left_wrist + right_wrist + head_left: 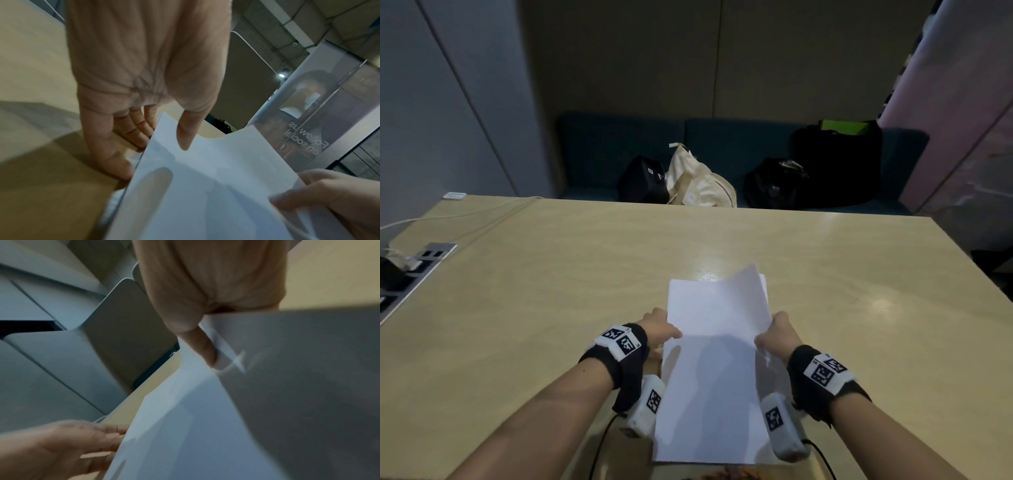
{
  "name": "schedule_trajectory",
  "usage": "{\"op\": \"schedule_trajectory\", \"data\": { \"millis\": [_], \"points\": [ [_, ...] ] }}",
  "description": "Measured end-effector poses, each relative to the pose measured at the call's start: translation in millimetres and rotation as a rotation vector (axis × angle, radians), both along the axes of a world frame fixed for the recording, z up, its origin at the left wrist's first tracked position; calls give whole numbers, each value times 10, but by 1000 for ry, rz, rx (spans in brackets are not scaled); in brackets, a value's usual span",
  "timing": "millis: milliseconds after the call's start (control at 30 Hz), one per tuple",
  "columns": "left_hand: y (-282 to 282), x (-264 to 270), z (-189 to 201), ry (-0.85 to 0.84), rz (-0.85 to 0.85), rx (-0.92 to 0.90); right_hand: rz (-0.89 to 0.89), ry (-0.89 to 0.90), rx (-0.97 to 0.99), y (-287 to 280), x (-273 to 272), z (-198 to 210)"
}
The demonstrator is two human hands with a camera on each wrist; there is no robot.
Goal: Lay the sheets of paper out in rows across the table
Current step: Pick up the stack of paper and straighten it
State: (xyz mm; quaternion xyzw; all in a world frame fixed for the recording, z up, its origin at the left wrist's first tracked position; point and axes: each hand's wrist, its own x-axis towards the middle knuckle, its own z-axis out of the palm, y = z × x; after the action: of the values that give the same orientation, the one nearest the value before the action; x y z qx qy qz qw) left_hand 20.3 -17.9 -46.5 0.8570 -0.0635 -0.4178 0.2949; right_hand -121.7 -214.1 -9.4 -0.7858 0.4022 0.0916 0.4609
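Note:
A stack of white paper sheets (714, 370) is held above the near middle of the wooden table (551, 274). My left hand (657, 330) holds its left edge, thumb on top (186, 133) and fingers (131, 129) underneath. My right hand (779, 334) pinches the right edge, its thumb (205, 345) on the top sheet, whose far right corner (751, 274) curls up off the stack. In the right wrist view the paper (226, 418) fills the lower right and my left hand (72, 443) shows at the bottom left.
A power strip with plugs and white cables (414, 263) sits at the table's left edge. Behind the far edge a dark sofa (602, 150) holds a cream tote (698, 181) and black bags (835, 161). Bare tabletop spreads left, right and ahead of the stack.

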Motion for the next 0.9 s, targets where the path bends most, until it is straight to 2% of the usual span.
{"op": "schedule_trajectory", "data": {
  "millis": [133,267,367,500,567,767,900],
  "points": [
    [41,8,33,64,130,-163,-94,-239,128,19,15,240],
    [21,35,329,1,286,-380,60,-504,182,-36,132,701],
    [-64,-14,717,-59,329,-663,63,-659,100,-83,255,945],
    [-102,-100,1118,-254,353,-874,-23,-843,-35,-133,287,1045],
    [-85,-118,1108,-287,328,-887,-21,-858,-56,-134,244,974],
    [-18,-232,802,-238,252,-832,-3,-655,-83,-67,161,521],
    [-77,-230,893,-294,261,-789,-101,-646,-142,-98,255,547]
  ]
}}
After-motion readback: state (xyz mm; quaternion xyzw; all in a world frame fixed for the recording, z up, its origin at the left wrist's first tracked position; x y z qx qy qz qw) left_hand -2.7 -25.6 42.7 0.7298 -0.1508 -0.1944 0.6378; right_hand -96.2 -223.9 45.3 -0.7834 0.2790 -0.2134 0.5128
